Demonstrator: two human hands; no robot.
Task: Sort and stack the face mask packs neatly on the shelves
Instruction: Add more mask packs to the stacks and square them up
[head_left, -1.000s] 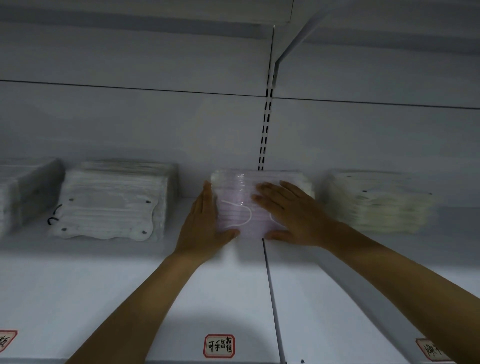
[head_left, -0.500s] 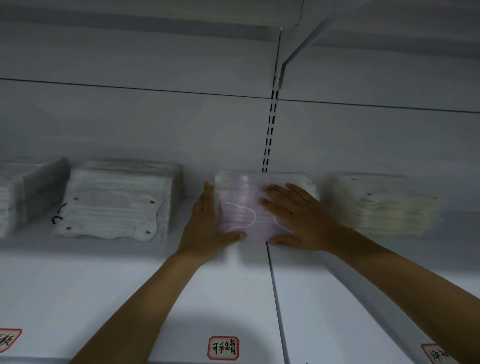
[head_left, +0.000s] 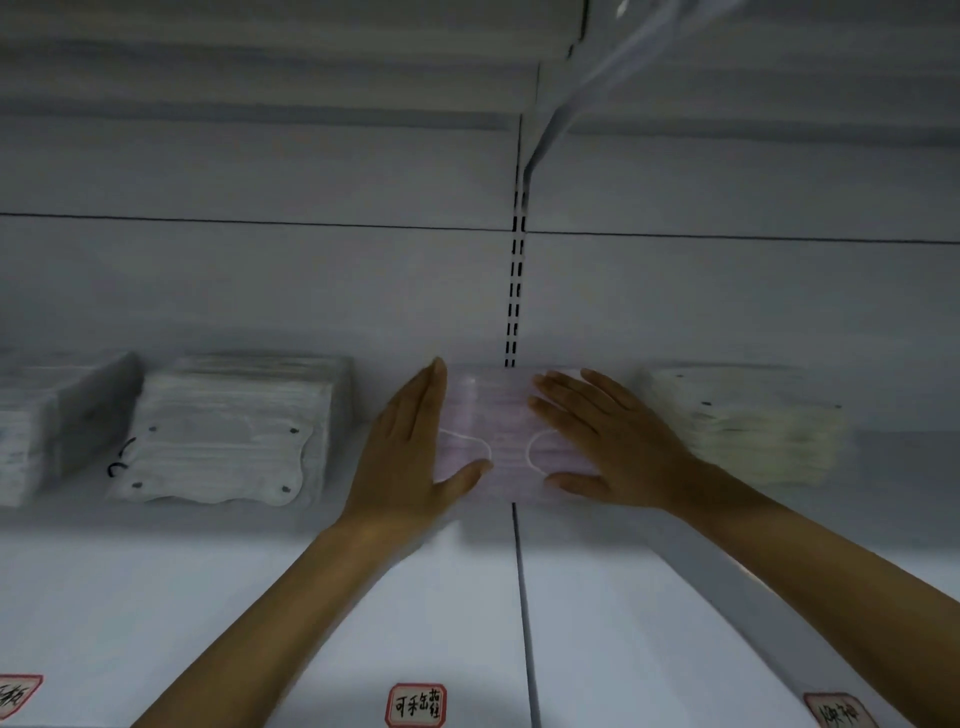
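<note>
A stack of pink face mask packs (head_left: 506, 441) sits at the back of the white shelf (head_left: 405, 597), right under the slotted upright. My left hand (head_left: 408, 452) lies flat against the stack's left side, fingers straight, thumb along its front edge. My right hand (head_left: 613, 441) rests flat on the top right of the stack with fingers spread. To the left stands a stack of white mask packs (head_left: 228, 431), and a further white stack (head_left: 47, 421) is at the far left. A cream stack (head_left: 743, 421) lies to the right.
The shelf's back panel (head_left: 311, 286) rises directly behind the stacks, and an upper shelf (head_left: 291, 31) hangs overhead. Red-bordered labels (head_left: 416, 704) mark the shelf's front edge. A seam (head_left: 522, 597) divides the two shelf boards.
Both hands stay on the pink stack. My left hand's fingers have reached slightly further back along its side; the view has shifted a little.
</note>
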